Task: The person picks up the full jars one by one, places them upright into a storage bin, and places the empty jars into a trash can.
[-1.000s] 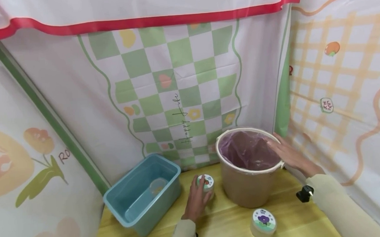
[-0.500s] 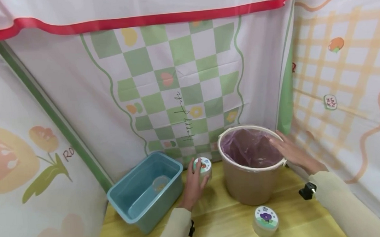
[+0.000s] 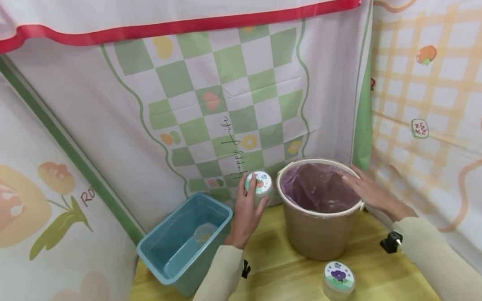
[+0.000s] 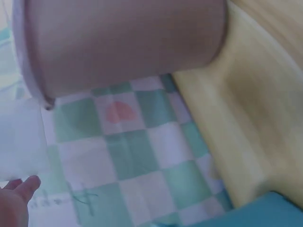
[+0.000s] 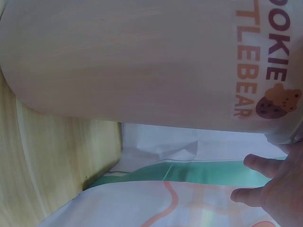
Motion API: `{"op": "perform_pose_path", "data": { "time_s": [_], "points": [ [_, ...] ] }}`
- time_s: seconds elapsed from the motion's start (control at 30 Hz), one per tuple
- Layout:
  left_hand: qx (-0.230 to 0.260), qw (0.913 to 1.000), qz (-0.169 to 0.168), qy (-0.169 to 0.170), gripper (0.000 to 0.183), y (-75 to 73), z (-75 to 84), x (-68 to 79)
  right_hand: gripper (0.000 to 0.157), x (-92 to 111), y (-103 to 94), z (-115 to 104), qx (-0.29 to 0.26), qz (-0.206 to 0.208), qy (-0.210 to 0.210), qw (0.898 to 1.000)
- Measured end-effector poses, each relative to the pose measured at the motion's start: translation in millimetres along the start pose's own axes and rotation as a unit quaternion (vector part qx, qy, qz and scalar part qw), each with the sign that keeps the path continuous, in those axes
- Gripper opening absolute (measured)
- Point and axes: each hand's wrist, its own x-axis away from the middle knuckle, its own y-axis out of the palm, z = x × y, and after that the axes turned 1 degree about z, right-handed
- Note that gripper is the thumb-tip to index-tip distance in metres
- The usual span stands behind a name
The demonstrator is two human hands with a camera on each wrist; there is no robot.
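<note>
My left hand (image 3: 247, 215) grips a small round tub (image 3: 262, 184) whose white lid carries an orange flower print. It holds the tub in the air, left of the brown bucket (image 3: 317, 237). The left wrist view catches the tub's pale side (image 4: 21, 137) above a few fingertips (image 4: 29, 185). My right hand (image 3: 372, 193) lies with straight fingers at the bucket's right rim. Purple plastic bag (image 3: 307, 188) lines the bucket. A second round tub (image 3: 338, 281), with a purple flower on its lid, stands on the table in front of the bucket.
Left of the bucket stands a blue rectangular basin (image 3: 186, 278) with a small clear round container (image 3: 204, 233) inside. Everything sits on a yellow wood-grain table (image 3: 279, 283). Printed cloth (image 3: 235, 110) hangs behind and on both sides.
My left hand has lifted the orange-flower tub off the table, raising it to about the height of the bucket's rim. The right hand has stayed at the bucket.
</note>
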Motion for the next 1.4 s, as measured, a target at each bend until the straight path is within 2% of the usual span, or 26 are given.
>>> {"op": "perform_pose_path", "data": {
  "time_s": [0.13,0.37,0.53,0.73,0.87,1.07,1.23,1.4],
  "points": [
    [0.019,0.9997,-0.014,0.000,0.085,-2.1,17.0,-15.2,0.075,0.0,0.2,0.8,0.000,0.000,-0.003,1.000],
    [0.026,0.9990,-0.035,0.008,0.085,8.2,45.1,-30.7,0.074,1.5,-0.3,1.2,0.008,0.000,-0.006,1.000],
    [0.022,0.9987,-0.044,0.009,0.083,22.8,65.4,-34.4,0.074,2.7,0.9,0.4,0.006,0.005,-0.005,1.000],
    [0.001,0.9981,-0.059,0.015,0.081,42.0,83.8,-32.3,0.077,2.1,3.9,0.7,-0.006,0.009,-0.003,1.000],
    [-0.009,0.9973,-0.073,0.006,0.081,50.6,90.5,-31.3,0.077,0.8,4.6,2.1,-0.008,0.005,0.001,1.000],
    [0.012,0.9950,-0.099,-0.003,0.087,59.6,94.6,-31.8,0.078,-1.4,3.9,1.9,-0.005,0.006,0.007,1.000],
    [0.032,0.9926,-0.117,0.008,0.093,64.9,93.9,-30.8,0.078,0.3,2.4,-2.5,-0.007,0.007,0.010,1.000],
    [0.020,0.9930,-0.110,0.037,0.083,64.7,92.2,-26.1,0.078,1.1,1.8,-3.4,-0.011,0.009,0.007,1.000]
  ]
}}
